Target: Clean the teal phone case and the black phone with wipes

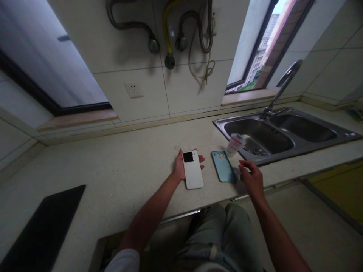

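Note:
A white smartphone (193, 173) rests in my left hand (179, 166), back side up, with its dark camera block at the far end. My fingers wrap under it and show past its right edge. To the right, a blue-green phone case (223, 167) with camera cut-outs lies on the counter. My right hand (252, 176) is just beyond the case's right edge, thumb and fingers curled toward each other. Something pale and blurred is by the fingertips, and I cannot make out what it is. A clear plastic cup (235, 144) with red bands is tilted behind the case, near the sink.
A steel double sink (255, 156) with a tall faucet (283, 85) is set into the counter (136, 158) on the right. At the left lies a black flat panel (48, 223). Hoses (168, 37) and a socket (134, 90) are on the tiled wall.

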Demonstrator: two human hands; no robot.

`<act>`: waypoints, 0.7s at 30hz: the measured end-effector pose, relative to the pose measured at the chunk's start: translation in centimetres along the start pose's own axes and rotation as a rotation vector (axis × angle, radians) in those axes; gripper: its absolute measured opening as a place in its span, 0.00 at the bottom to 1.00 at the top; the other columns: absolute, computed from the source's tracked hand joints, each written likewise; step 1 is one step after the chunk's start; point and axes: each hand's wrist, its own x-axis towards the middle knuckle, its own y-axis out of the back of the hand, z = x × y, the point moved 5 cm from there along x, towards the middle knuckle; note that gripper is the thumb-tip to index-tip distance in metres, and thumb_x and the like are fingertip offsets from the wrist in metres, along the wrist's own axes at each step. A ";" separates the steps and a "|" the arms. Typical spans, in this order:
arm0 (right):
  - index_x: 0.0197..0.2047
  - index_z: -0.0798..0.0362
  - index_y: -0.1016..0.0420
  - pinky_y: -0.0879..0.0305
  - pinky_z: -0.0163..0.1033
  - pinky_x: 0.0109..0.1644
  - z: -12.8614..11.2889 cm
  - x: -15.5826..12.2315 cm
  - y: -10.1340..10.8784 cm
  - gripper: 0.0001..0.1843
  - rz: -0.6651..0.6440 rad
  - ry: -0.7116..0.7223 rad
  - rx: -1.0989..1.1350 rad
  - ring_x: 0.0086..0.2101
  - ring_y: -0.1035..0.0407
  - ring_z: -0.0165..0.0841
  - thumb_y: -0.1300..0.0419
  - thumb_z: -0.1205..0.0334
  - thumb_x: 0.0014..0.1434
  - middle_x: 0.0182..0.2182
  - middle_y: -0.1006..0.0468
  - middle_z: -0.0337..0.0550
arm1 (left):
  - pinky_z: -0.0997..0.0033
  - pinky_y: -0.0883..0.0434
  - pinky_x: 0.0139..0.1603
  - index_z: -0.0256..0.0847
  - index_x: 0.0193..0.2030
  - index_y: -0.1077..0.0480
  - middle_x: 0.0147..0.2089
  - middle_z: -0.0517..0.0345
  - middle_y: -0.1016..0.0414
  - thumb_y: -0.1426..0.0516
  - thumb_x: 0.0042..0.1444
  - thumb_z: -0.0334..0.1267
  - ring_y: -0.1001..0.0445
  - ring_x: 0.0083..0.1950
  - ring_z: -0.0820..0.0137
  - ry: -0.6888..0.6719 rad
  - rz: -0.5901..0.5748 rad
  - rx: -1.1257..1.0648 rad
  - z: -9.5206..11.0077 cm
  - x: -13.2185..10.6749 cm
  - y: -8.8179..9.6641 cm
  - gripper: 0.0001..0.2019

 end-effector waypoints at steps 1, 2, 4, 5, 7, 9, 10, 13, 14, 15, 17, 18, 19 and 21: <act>0.47 0.54 0.23 0.34 0.40 0.31 -0.1 0.9 0.2 0.23 -0.011 0.050 -0.117 0.25 0.31 0.33 0.42 0.47 0.55 0.39 0.20 0.48 | 0.45 0.33 0.55 0.34 0.64 0.35 0.48 0.36 0.20 0.56 0.64 0.61 0.22 0.51 0.50 -0.004 0.002 0.003 0.0 0.0 0.0 0.35; 0.47 0.54 0.22 0.33 0.42 0.35 -0.1 1.7 0.2 0.23 -0.050 0.088 -0.230 0.28 0.29 0.36 0.43 0.47 0.56 0.39 0.19 0.50 | 0.45 0.32 0.54 0.34 0.63 0.34 0.48 0.36 0.21 0.56 0.64 0.62 0.22 0.51 0.49 -0.005 0.005 0.006 0.0 0.1 0.1 0.35; 0.47 0.54 0.22 0.33 0.45 0.41 0.0 2.8 -0.4 0.24 -0.161 0.127 -0.414 0.32 0.26 0.39 0.44 0.44 0.58 0.38 0.18 0.51 | 0.46 0.32 0.54 0.34 0.62 0.33 0.47 0.35 0.20 0.57 0.64 0.62 0.22 0.50 0.49 -0.004 0.012 0.012 0.0 0.1 0.1 0.35; 0.48 0.53 0.22 0.33 0.45 0.41 0.2 3.2 -0.9 0.25 -0.226 0.133 -0.485 0.33 0.25 0.40 0.44 0.43 0.59 0.38 0.17 0.51 | 0.46 0.32 0.53 0.33 0.62 0.33 0.47 0.35 0.20 0.57 0.64 0.62 0.21 0.50 0.49 -0.002 0.014 0.014 0.0 0.1 0.1 0.35; 0.49 0.52 0.22 0.34 0.43 0.41 0.3 3.5 -2.0 0.24 -0.331 0.149 -0.608 0.35 0.24 0.41 0.43 0.43 0.61 0.37 0.16 0.50 | 0.46 0.31 0.53 0.33 0.62 0.33 0.47 0.35 0.20 0.57 0.64 0.62 0.21 0.50 0.49 0.003 0.017 0.015 0.0 0.1 0.1 0.36; 0.49 0.52 0.22 0.35 0.41 0.40 0.2 3.4 -3.1 0.19 -0.381 0.177 -0.725 0.37 0.23 0.42 0.42 0.49 0.61 0.38 0.16 0.51 | 0.45 0.32 0.54 0.33 0.63 0.34 0.47 0.35 0.20 0.56 0.63 0.63 0.21 0.50 0.49 0.007 0.015 0.009 0.0 0.1 0.1 0.36; 0.48 0.52 0.22 0.36 0.41 0.39 0.1 3.2 -3.7 0.17 -0.388 0.190 -0.768 0.38 0.23 0.42 0.42 0.53 0.61 0.38 0.16 0.51 | 0.45 0.32 0.54 0.33 0.63 0.34 0.47 0.35 0.20 0.56 0.63 0.63 0.21 0.50 0.49 0.009 0.013 0.005 0.0 0.1 0.1 0.36; 0.48 0.52 0.22 0.36 0.39 0.39 -0.8 1.9 -5.7 0.14 -0.424 0.225 -0.774 0.37 0.23 0.40 0.43 0.60 0.61 0.39 0.16 0.51 | 0.43 0.32 0.54 0.33 0.64 0.34 0.47 0.35 0.20 0.56 0.63 0.63 0.21 0.49 0.48 0.012 0.010 -0.005 0.0 0.2 0.3 0.37; 0.49 0.52 0.23 0.36 0.39 0.39 -1.3 1.2 -6.5 0.14 -0.456 0.241 -0.745 0.37 0.23 0.40 0.43 0.60 0.61 0.39 0.16 0.51 | 0.43 0.32 0.54 0.33 0.64 0.34 0.47 0.35 0.20 0.56 0.63 0.63 0.21 0.49 0.48 0.013 0.014 -0.009 0.0 0.3 0.4 0.37; 0.49 0.53 0.23 0.36 0.39 0.39 -1.7 0.4 -7.4 0.15 -0.489 0.260 -0.719 0.36 0.23 0.40 0.44 0.61 0.62 0.38 0.16 0.51 | 0.43 0.32 0.55 0.33 0.64 0.34 0.47 0.35 0.20 0.56 0.63 0.63 0.21 0.49 0.48 0.012 0.021 -0.013 0.1 0.3 0.4 0.37; 0.51 0.54 0.24 0.36 0.39 0.37 -2.6 -1.2 -9.0 0.16 -0.522 0.292 -0.679 0.35 0.23 0.39 0.44 0.61 0.63 0.37 0.16 0.50 | 0.43 0.31 0.55 0.33 0.64 0.34 0.47 0.35 0.20 0.56 0.63 0.63 0.20 0.48 0.49 0.004 0.044 -0.014 0.2 0.2 0.4 0.37; 0.52 0.54 0.24 0.37 0.38 0.37 -3.0 -1.9 -9.8 0.16 -0.536 0.311 -0.663 0.35 0.23 0.39 0.44 0.61 0.63 0.36 0.16 0.50 | 0.43 0.31 0.55 0.34 0.63 0.33 0.47 0.36 0.20 0.57 0.63 0.63 0.20 0.48 0.49 -0.003 0.056 -0.009 0.4 0.2 0.4 0.37; 0.53 0.53 0.24 0.37 0.38 0.36 -3.4 -2.5 -10.4 0.16 -0.559 0.328 -0.632 0.34 0.23 0.39 0.44 0.61 0.63 0.35 0.16 0.49 | 0.43 0.31 0.54 0.34 0.63 0.32 0.46 0.36 0.20 0.58 0.64 0.63 0.20 0.48 0.49 -0.012 0.066 -0.001 0.5 0.1 0.3 0.37; 0.53 0.53 0.24 0.37 0.37 0.34 -3.9 -3.2 -11.3 0.16 -0.599 0.350 -0.560 0.32 0.24 0.37 0.43 0.58 0.64 0.34 0.17 0.47 | 0.43 0.31 0.54 0.34 0.61 0.31 0.45 0.37 0.19 0.58 0.64 0.64 0.20 0.48 0.50 -0.033 0.081 0.015 0.8 0.0 0.2 0.37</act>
